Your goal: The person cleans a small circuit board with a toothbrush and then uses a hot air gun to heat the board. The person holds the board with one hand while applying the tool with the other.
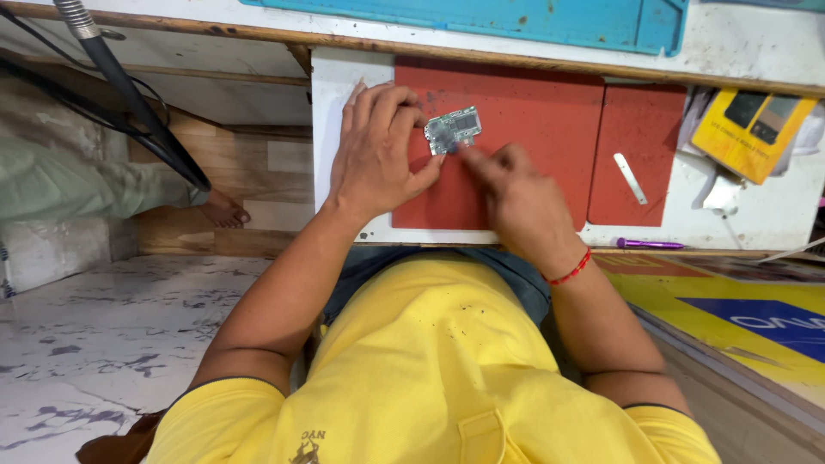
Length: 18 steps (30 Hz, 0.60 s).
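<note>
On the red mat (524, 137) at the middle of the white bench (331, 94), a small green circuit board (454, 131), lying flat and held in place. Left hand (374, 155) spread over the left part of the mat, its grip narrow, with fingertips pressing the left edge of the board and the thumb stretched toward the near edge. Right hand (516, 202) coming from the near right, fingers pinched close together at the near corner of the board; possibly a very small part or tool between them, but too small and blurred to tell, so cannot say if this grip holds something. A red thread band (571, 270) around the right wrist. To the right, a second red mat (640, 155) with a thin metal strip (630, 178) on it, well apart from the hands and untouched. Near that, a purple pen (649, 244) at the near edge of the bench, and farther right a yellow box (752, 129). Far side, a blue mat (550, 21) on an upper shelf. Judging from this: board already out and positioned, work on its near corner under way, nothing yet visibly removed or added; the strip and pen not yet used.
</note>
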Tool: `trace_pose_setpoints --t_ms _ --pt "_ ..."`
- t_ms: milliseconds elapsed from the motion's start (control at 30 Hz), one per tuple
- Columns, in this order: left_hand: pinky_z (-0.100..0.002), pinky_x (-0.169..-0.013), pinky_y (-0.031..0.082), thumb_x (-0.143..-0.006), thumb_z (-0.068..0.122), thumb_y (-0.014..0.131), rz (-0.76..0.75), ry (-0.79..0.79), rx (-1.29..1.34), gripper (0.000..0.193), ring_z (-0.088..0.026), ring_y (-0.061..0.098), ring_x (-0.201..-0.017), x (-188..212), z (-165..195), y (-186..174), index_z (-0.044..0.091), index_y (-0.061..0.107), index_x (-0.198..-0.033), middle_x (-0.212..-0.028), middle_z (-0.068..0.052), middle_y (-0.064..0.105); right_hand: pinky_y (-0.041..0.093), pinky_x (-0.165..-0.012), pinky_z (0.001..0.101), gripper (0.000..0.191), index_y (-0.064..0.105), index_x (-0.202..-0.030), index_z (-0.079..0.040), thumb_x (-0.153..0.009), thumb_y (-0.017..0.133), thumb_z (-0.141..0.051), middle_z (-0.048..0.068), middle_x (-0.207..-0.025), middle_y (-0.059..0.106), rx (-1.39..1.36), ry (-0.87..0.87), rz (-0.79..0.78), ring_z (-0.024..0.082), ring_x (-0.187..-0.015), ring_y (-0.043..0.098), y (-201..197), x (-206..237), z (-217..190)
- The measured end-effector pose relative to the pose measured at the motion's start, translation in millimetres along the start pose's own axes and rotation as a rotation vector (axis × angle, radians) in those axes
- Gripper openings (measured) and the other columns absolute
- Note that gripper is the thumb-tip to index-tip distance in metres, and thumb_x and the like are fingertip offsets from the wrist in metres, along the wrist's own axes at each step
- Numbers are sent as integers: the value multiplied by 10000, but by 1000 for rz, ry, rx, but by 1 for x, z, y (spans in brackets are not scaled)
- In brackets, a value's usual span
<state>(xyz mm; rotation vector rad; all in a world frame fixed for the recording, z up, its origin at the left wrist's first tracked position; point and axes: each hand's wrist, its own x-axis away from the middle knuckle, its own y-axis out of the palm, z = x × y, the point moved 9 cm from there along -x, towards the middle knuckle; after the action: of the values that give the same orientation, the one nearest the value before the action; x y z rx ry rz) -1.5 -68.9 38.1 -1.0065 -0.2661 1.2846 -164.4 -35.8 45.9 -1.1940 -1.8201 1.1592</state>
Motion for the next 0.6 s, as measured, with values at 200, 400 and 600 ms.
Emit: trace_pose_setpoints --t_ms 200,400,600 --pt "-598 -1223 258 -795 320 870 -5 4 -8 441 -324 457 -1298 1 -2 2 67 627 -1063 -1265 -102 519 541 -661 488 431 636 -1420 -184 -1015 604 -43 162 -1050 638 -75 43 168 394 -820 677 -14 2 1" --pt "-604 -1220 254 -792 319 868 -26 4 -27 456 -322 457 -1291 1 0 3 61 625 -1079 -1257 -103 520 534 -661 483 452 619 -1452 -200 -1023 627 -57 153 -1056 636 -49 75 178 390 -805 671 -16 -1 4" --pt "-602 -1230 257 -792 305 869 -17 8 -8 445 -318 456 -1304 2 -1 3 71 627 -1083 -1257 -92 523 549 -671 471 540 630 -1434 -179 -925 598 -2 169 -1071 634 -135 -36 100 385 -806 674 -6 1 -2"
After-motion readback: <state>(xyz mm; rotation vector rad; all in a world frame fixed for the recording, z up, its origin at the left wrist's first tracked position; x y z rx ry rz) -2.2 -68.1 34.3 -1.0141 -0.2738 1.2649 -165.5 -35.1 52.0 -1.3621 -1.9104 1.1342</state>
